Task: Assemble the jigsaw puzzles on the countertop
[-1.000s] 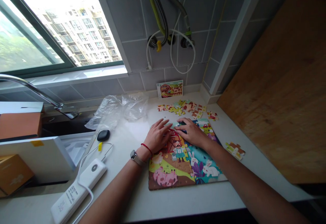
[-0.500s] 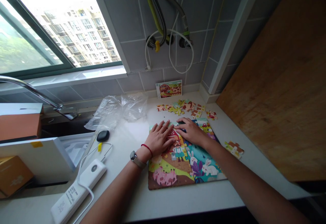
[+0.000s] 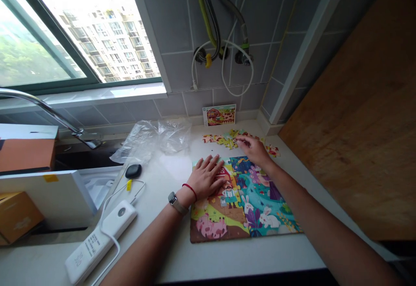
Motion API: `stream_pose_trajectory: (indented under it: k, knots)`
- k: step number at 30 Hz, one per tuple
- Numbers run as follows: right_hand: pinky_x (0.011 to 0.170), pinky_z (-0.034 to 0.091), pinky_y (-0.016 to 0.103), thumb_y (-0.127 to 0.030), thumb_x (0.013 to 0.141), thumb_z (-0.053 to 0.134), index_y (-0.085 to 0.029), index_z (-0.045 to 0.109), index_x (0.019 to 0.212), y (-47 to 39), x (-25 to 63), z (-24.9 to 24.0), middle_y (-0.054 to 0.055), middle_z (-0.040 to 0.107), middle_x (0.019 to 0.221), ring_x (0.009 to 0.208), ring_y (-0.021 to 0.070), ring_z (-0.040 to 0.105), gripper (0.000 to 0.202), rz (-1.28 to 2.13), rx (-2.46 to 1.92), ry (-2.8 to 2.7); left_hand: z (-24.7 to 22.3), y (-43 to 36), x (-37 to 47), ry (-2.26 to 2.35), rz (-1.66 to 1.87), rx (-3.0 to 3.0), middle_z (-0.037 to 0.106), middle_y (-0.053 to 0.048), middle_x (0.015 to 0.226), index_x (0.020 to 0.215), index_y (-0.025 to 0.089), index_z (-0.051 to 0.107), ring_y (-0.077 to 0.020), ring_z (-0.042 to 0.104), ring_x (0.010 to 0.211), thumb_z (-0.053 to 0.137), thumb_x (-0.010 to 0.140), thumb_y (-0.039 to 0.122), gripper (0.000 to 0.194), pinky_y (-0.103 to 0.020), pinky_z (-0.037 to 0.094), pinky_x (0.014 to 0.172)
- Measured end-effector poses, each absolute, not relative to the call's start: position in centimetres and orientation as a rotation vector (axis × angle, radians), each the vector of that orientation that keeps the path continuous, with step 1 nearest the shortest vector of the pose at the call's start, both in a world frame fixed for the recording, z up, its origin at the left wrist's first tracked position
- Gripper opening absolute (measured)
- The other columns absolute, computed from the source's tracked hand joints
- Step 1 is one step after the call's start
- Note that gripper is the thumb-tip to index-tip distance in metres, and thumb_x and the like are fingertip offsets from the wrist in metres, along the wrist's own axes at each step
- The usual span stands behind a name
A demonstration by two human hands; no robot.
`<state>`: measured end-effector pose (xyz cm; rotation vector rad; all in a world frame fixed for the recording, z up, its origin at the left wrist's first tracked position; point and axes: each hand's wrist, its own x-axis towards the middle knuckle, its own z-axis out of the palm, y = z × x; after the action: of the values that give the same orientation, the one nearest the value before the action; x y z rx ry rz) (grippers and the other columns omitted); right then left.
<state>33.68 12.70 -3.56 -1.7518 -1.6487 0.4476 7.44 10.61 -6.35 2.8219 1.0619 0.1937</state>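
Right hand (image 3: 255, 148) moved to loose pieces (image 3: 227, 139), left hand (image 3: 208, 177) flat on puzzle (image 3: 242, 199)

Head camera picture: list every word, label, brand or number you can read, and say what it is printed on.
None can be read.
Reference card against the wall: a farm picture, its corner mark too small.
White power strip: grey print, blurred.
Yellow tag on the cable: illegible.
Cardboard box: faint mark, blurred.

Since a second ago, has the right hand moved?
Yes. The right hand left the assembled puzzle and went toward the wall, onto the loose pieces below the reference card.
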Motion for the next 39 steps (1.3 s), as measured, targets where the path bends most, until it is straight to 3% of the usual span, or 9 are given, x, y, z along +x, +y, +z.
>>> stream_pose_trajectory:
  k: [5,11,16,20,23,26,33,36,39]
  knots:
    - [0.093,0.056,0.036,-0.033,0.082,0.082,-0.017,0.074,0.124,17.7,33.7,-3.3,0.012,0.08,0.108,0.099,0.027,0.075,0.046,0.461,-1.928,-1.685,-6.5,10.7,7.4,1.052,0.213,2.816,0.032,-0.009,0.172,0.164,0.026,0.038,-0.0378,0.033,0.157,0.037,0.106,0.069,0.073,-0.06,0.031,0.124]
    - [0.103,0.052,0.043,-0.039,0.061,0.096,-0.015,0.072,0.126,19.0,31.5,-4.7,0.022,0.069,0.133,0.122,0.0363,0.067,0.073,0.444,-2.052,-1.681,-6.7,10.7,7.4,1.05,0.24,2.796,0.035,-0.009,0.171,0.163,0.028,0.039,-0.0367,0.034,0.157,0.036,0.106,0.07,0.071,-0.059,0.029,0.125]
    - [0.101,0.054,0.042,-0.029,0.069,0.091,-0.016,0.077,0.098,18.3,32.4,-3.9,0.013,0.078,0.106,0.109,0.0313,0.073,0.034,0.492,-2.021,-1.606,-6.5,10.7,7.4,1.048,0.24,2.779,0.034,-0.009,0.171,0.163,0.027,0.039,-0.0377,0.034,0.156,0.038,0.106,0.068,0.071,-0.06,0.03,0.124]
    - [0.082,0.063,0.036,-0.024,0.084,0.077,-0.018,0.073,0.089,15.4,33.8,-2.9,0.008,0.077,0.088,0.087,0.0244,0.077,0.009,0.59,-1.919,-1.499,-6.4,10.7,7.5,1.05,0.241,2.76,0.034,-0.009,0.171,0.163,0.027,0.04,-0.0377,0.034,0.157,0.042,0.105,0.068,0.071,-0.06,0.03,0.125]
    - [0.061,0.064,0.031,-0.03,0.088,0.073,-0.018,0.071,0.109,11.5,34.6,-2.5,0.005,0.075,0.087,0.069,0.0206,0.077,0.024,0.719,-1.839,-1.434,-6.3,10.7,7.5,1.055,0.26,2.737,0.035,-0.01,0.171,0.162,0.026,0.042,-0.0386,0.033,0.157,0.044,0.104,0.068,0.071,-0.061,0.03,0.125]
    - [0.059,0.065,0.03,-0.036,0.082,0.08,-0.024,0.065,0.13,7.3,35.0,-2.5,0.0,0.072,0.089,0.071,0.021,0.079,0.052,1.107,-1.6,-1.301,-6.3,10.7,7.5,1.047,0.294,2.713,0.036,-0.012,0.17,0.159,0.025,0.047,-0.0405,0.03,0.158,0.048,0.104,0.066,0.069,-0.063,0.031,0.124]
    - [0.059,0.064,0.031,-0.055,0.074,0.084,-0.021,0.067,0.089,3.1,34.6,-3.0,0.0,0.071,0.079,0.066,0.0195,0.074,0.041,1.33,-1.525,-1.361,-5.2,9.8,8.0,0.834,0.459,2.703,0.049,-0.006,0.163,0.136,0.029,0.067,-0.0374,0.033,0.157,0.057,0.105,0.05,0.039,-0.06,0.039,0.121]
    - [0.045,0.052,0.024,-0.056,0.078,0.08,-0.022,0.062,0.086,2.7,34.7,-3.2,-0.002,0.067,0.069,0.057,0.0183,0.07,0.039,1.332,-1.589,-1.407,-4.5,9.2,8.3,0.697,0.521,2.699,0.059,-0.003,0.154,0.129,0.031,0.071,-0.0334,0.041,0.153,0.056,0.107,0.043,0.029,-0.055,0.043,0.119]
    - [0.046,0.047,0.024,-0.05,0.086,0.074,-0.022,0.067,0.085,2.5,34.8,-3.4,0.0,0.068,0.069,0.056,0.016,0.065,0.029,1.16,-1.627,-1.576,-4.3,8.8,8.6,0.629,0.579,2.681,0.065,-0.003,0.146,0.124,0.03,0.074,-0.0309,0.049,0.147,0.055,0.108,0.037,0.026,-0.052,0.046,0.117]
